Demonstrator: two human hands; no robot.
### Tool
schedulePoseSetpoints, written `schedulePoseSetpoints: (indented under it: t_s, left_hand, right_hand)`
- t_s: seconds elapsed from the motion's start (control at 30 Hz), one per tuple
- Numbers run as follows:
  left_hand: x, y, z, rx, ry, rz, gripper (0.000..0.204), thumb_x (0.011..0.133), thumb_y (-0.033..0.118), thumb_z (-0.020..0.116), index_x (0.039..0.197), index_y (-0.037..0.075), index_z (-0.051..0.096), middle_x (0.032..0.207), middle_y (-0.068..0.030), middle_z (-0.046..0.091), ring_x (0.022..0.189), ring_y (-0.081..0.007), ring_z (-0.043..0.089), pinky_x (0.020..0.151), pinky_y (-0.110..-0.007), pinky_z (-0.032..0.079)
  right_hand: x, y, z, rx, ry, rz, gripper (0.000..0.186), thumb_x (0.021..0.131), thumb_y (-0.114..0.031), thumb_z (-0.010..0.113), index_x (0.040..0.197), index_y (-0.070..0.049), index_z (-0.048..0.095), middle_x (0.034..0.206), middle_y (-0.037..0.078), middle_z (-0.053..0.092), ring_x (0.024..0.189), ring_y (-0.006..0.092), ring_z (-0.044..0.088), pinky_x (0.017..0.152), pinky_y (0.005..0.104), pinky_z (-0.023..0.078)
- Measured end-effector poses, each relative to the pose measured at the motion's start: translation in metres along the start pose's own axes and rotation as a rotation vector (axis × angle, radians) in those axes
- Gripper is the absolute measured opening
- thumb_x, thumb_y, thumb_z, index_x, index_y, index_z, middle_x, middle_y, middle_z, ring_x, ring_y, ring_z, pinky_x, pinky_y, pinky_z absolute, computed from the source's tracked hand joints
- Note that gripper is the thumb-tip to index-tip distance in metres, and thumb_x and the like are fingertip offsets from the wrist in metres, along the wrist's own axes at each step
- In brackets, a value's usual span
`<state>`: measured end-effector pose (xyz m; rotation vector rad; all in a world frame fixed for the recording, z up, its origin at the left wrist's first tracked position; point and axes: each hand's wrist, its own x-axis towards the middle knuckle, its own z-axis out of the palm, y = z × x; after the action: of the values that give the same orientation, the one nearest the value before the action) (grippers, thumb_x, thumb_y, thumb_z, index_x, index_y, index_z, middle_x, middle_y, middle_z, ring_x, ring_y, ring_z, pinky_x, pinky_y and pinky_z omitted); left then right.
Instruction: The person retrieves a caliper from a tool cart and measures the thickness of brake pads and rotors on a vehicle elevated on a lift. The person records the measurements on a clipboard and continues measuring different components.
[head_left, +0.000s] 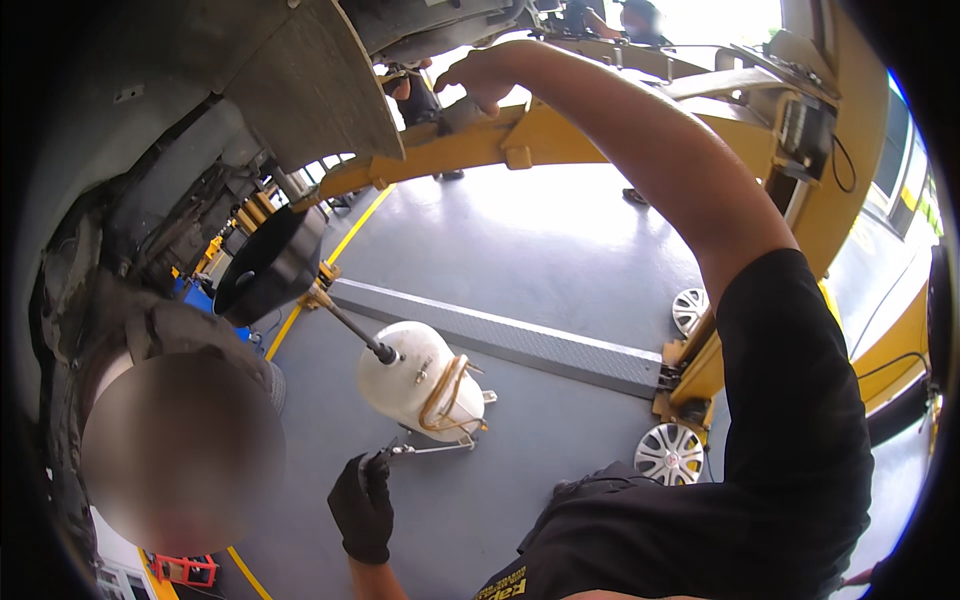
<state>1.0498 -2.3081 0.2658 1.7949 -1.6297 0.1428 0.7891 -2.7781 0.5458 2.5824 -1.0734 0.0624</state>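
- The left hand [362,508], black-gloved, is closing its fingers around a metal tool [399,449], near and left of centre.
- The tool is sitting just on the near side of the white tank [408,372].
- The right hand [482,78], bare, is hanging far off by the curved plate [318,95], fingers bending; whether it is gripping anything, I cannot tell.
- The black pan [275,265] is standing left of the tank.
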Motion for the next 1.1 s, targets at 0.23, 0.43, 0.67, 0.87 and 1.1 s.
schedulePoseSetpoints:
  t_s: [0.23, 0.43, 0.67, 0.87, 1.1]
  left_hand:
    - [0.044, 0.013, 0.015, -0.058, 0.002, -0.095, 0.026, 0.105, 0.028, 0.056, 0.103, 0.004, 0.067, 0.075, -0.009, 0.068, 0.064, -0.0252, 0.067, 0.061, -0.036, 0.052]
    - [0.06, 0.036, 0.021, -0.067, 0.008, -0.117, 0.026, 0.105, 0.026, 0.056, 0.104, 0.003, 0.066, 0.075, -0.0087, 0.068, 0.064, -0.0229, 0.066, 0.063, -0.035, 0.053]
    - [0.061, 0.049, 0.028, -0.221, 0.111, -0.241, 0.029, 0.103, 0.027, 0.06, 0.107, -0.001, 0.066, 0.08, -0.0108, 0.07, 0.068, -0.0184, 0.068, 0.067, -0.033, 0.055]
    - [0.061, 0.087, -0.004, -0.351, 0.297, -0.313, 0.036, 0.101, 0.031, 0.066, 0.113, -0.003, 0.063, 0.081, -0.0074, 0.068, 0.069, -0.0148, 0.064, 0.066, -0.029, 0.054]
    - [0.115, 0.095, -0.049, -0.252, 0.56, -0.449, 0.046, 0.1, 0.011, 0.065, 0.144, 0.004, 0.055, 0.12, -0.0123, 0.069, 0.102, -0.0228, 0.068, 0.086, -0.036, 0.056]
  right_hand:
    - [0.037, 0.017, 0.009, -0.057, -0.233, -0.162, 0.091, 0.065, -0.007, 0.087, 0.148, -0.027, 0.052, 0.133, 0.008, 0.065, 0.121, 0.0314, 0.062, 0.097, 0.0471, 0.053]
    - [0.02, 0.024, -0.007, -0.043, 0.047, -0.167, 0.071, 0.064, -0.015, 0.089, 0.131, -0.016, 0.066, 0.118, 0.007, 0.069, 0.116, 0.0311, 0.063, 0.097, 0.0475, 0.051]
    - [-0.128, -0.009, -0.015, 0.519, 0.639, 0.095, 0.048, 0.092, -0.036, 0.075, 0.132, -0.01, 0.065, 0.102, 0.011, 0.074, 0.088, 0.0236, 0.07, 0.079, 0.0352, 0.054]
    - [-0.246, -0.072, 0.176, 1.856, 0.186, -0.062, 0.049, 0.101, -0.045, 0.064, 0.124, -0.001, 0.065, 0.1, 0.01, 0.069, 0.096, 0.0188, 0.064, 0.088, 0.0338, 0.051]
    - [-0.288, -0.121, 0.355, 2.963, -0.36, 0.55, 0.063, 0.105, -0.055, 0.046, 0.134, 0.0, 0.055, 0.094, 0.014, 0.066, 0.077, 0.0181, 0.062, 0.064, 0.0293, 0.049]
